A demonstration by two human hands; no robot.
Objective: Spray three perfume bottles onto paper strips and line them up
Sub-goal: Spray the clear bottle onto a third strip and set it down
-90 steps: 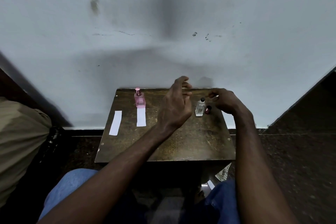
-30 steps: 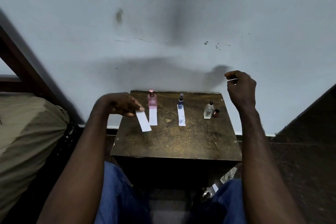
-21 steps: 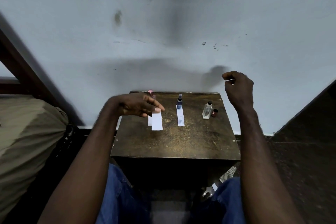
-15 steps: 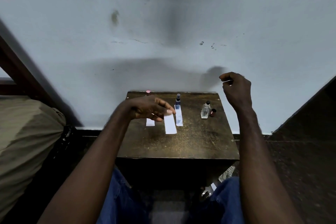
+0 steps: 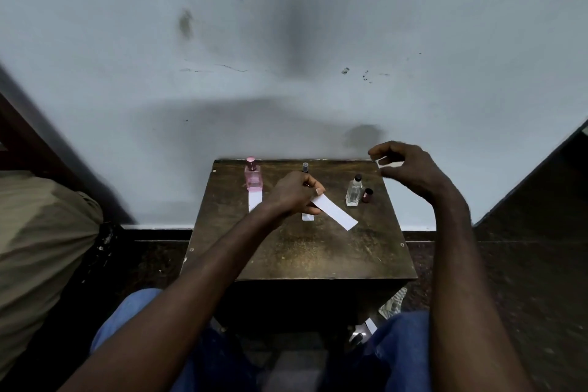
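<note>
Three perfume bottles stand along the back of a small brown table. The pink bottle is at the left, with a white strip in front of it. Of the dark middle bottle only the top shows behind my left hand, and its strip's end pokes out below. At the right stands the clear bottle, uncapped, with its dark red cap beside it. My left hand pinches a third white strip, which slants toward the clear bottle. My right hand hovers above the back right corner, fingers curved and apart, with nothing seen in them.
A pale wall rises directly behind the table. Khaki cloth fills the left side. My knees in blue jeans sit under the table's front edge, and paper scraps lie on the dark floor by my right knee.
My left hand picked up the spare strip at the table's left edge and carried it right, past the pink and dark bottles. My right hand's thumb and fingers have spread apart.
</note>
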